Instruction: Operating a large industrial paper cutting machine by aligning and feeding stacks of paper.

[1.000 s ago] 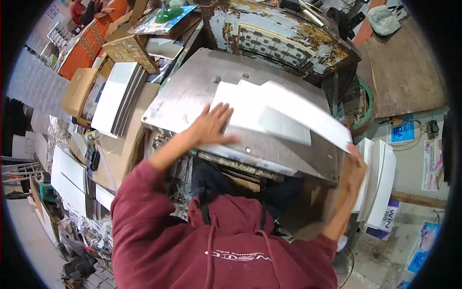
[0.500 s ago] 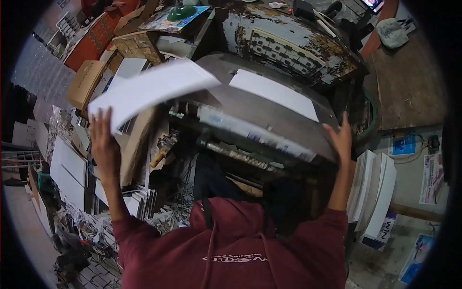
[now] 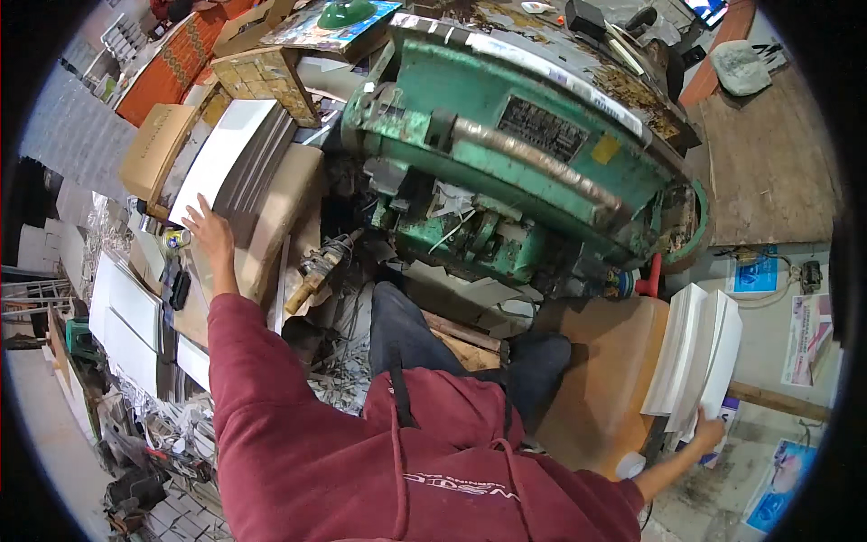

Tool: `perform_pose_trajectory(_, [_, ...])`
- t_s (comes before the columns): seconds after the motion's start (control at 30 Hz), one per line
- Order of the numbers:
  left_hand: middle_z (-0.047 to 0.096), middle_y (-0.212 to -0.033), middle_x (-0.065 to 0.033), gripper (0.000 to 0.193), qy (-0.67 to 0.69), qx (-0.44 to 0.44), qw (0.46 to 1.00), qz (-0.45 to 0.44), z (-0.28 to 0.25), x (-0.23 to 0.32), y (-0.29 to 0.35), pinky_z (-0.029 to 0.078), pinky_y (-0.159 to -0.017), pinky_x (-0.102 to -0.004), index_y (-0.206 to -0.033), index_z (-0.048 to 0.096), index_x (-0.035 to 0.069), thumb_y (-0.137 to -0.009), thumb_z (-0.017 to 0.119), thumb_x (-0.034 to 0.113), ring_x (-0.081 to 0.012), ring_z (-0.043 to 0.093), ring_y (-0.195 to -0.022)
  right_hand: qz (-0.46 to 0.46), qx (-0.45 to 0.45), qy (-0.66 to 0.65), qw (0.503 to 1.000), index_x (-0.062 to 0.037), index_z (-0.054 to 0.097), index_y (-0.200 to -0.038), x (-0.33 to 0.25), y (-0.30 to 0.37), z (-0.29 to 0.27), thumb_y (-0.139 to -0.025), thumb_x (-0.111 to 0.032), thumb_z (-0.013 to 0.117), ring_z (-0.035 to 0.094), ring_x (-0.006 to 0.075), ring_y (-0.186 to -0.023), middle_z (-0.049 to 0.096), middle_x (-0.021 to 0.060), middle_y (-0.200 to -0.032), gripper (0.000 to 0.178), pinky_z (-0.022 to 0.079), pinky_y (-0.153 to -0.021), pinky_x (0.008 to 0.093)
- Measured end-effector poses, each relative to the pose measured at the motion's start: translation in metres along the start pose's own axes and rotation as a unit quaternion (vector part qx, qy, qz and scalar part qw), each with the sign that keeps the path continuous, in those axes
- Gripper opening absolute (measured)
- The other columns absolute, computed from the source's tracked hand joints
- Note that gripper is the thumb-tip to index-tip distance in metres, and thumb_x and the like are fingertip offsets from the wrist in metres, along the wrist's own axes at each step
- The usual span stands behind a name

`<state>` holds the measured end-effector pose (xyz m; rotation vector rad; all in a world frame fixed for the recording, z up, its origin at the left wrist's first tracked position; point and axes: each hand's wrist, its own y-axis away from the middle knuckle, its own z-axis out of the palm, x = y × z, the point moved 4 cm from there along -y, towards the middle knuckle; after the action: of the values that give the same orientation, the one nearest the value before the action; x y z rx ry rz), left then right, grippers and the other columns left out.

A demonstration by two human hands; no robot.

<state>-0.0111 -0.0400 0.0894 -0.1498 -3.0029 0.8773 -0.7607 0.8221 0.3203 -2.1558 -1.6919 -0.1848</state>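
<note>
My left grip (image 3: 210,233) is spread over the near end of the white stack (image 3: 233,149), toward the far edge of the worktop (image 3: 291,185). My right grip (image 3: 708,432) touches the white sheets (image 3: 720,352) beside the right edge of the brown board (image 3: 596,357); I cannot tell whether it pinches.

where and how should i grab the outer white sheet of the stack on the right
Probably by the near end of the outer sheet, coming from the right: its broad face is on the stack's right side, the right hand is at that end, and a brown panel flanks the left.
</note>
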Motion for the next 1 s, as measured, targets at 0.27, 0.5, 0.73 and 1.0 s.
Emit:
perform_pose_trajectory(0.27, [0.021, -0.156, -0.0246, 0.069, -0.044, -0.292, 0.954, -0.043, 0.013, 0.021, -0.017, 0.019, -0.111, -0.0651, -0.154, 0.024, 0.024, -0.095, 0.036, 0.058, -0.0474, 0.016, -0.143, -0.167, 0.130, -0.164, 0.964, -0.0011, 0.057, -0.076, 0.057, 0.017, 0.062, -0.074, -0.023, 0.083, 0.056, 0.0269, -0.069, 0.057, 0.0116, -0.074, 0.034, 0.046, -0.066, 0.0394])
perform_pose_trajectory(0.5, [0.026, -0.153, -0.0260, 0.072, 0.109, -0.117, 0.981, 0.108, -0.015, 0.132, 0.009, 0.020, -0.115, -0.0549, -0.147, 0.038, 0.012, -0.092, 0.053, 0.055, -0.0430, 0.019, -0.144, -0.002, -0.185, -0.417, 0.890, -0.0067, 0.067, -0.082, 0.075, -0.009, 0.046, -0.081, -0.030, 0.079, 0.048, 0.0081, -0.059, 0.054, -0.0034, -0.069, 0.026, 0.038, -0.050, 0.0233])
perform_pose_trajectory(0.73, [0.022, -0.155, -0.0231, 0.058, 0.249, -0.079, 0.930, 0.259, -0.101, 0.264, 0.021, 0.021, -0.117, -0.0466, -0.144, 0.043, 0.013, -0.093, 0.062, 0.032, -0.0423, 0.018, -0.144, 0.034, -0.199, -0.452, 0.869, -0.0107, 0.068, -0.084, 0.076, 0.003, 0.049, -0.080, -0.031, 0.079, 0.045, 0.0052, -0.061, 0.052, -0.0055, -0.069, 0.023, 0.036, -0.048, 0.0227])
perform_pose_trajectory(1.0, [0.022, -0.157, -0.0177, 0.057, 0.367, -0.048, 0.870, 0.325, -0.192, 0.362, -0.001, 0.023, -0.116, -0.0468, -0.147, 0.040, 0.016, -0.095, 0.061, 0.028, -0.0387, 0.017, -0.146, -0.122, -0.034, -0.433, 0.893, -0.0031, 0.064, -0.085, 0.052, 0.021, 0.044, -0.083, -0.021, 0.076, 0.047, 0.0064, -0.055, 0.059, 0.0001, -0.074, 0.022, 0.037, -0.049, 0.0232])
